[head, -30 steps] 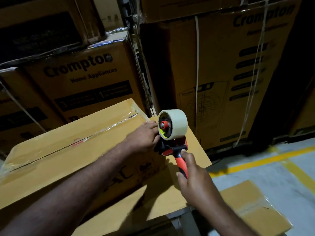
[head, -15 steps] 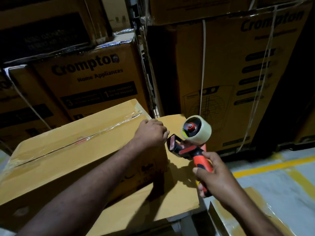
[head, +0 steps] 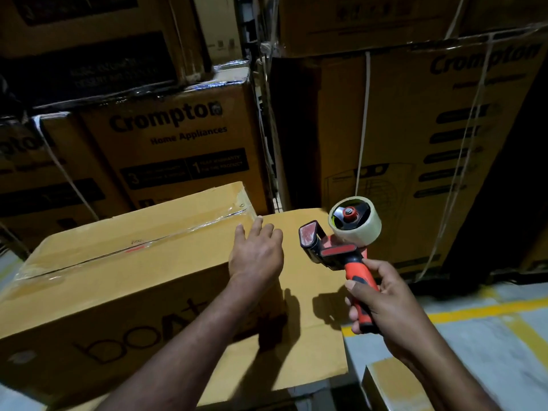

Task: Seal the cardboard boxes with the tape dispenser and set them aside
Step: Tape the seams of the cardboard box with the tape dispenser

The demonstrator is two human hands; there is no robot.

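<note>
A closed cardboard box (head: 118, 271) with clear tape along its top seam lies in front of me, marked "boAt" on its near side. My left hand (head: 255, 253) hovers at the box's right top edge, fingers spread and holding nothing. To the right, my right hand (head: 382, 304) grips the orange handle of the tape dispenser (head: 341, 241). The dispenser is lifted clear of the box, its clear tape roll (head: 360, 223) pointing up.
The taped box rests on a flat cardboard sheet (head: 314, 321). Tall stacks of Crompton cartons (head: 178, 137) stand close behind, strapped with white bands. Another box (head: 391, 384) sits low at the right on grey floor with yellow lines (head: 474, 310).
My right hand pulled the dispenser away from the box's right end, up and to the right. My left hand opened its fingers and lifted from the tape end.
</note>
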